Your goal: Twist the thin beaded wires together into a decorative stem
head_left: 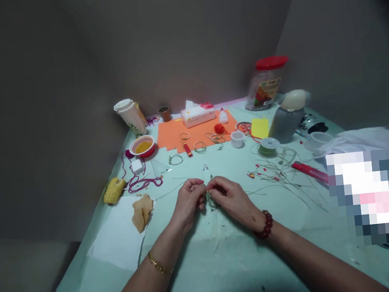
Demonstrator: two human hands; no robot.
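Note:
My left hand (189, 200) and my right hand (231, 198) meet at the middle of the pale green table cover (199, 265). Both pinch a small green wire coil (212, 200) held between them, with thin wire ends trailing toward me and away. The fingers of both hands are closed on it. A gold bracelet sits on my left wrist, and a dark red bead bracelet (264, 224) on my right wrist.
Loose green wires and small red beads (280, 174) lie to the right, with a green wire spool (269, 146) and a red cutter (310, 171). An orange sheet (169, 134) holding wire rings, a tissue box (198, 114), cups, a red bowl (142, 146) and corn (114, 189) sit farther out.

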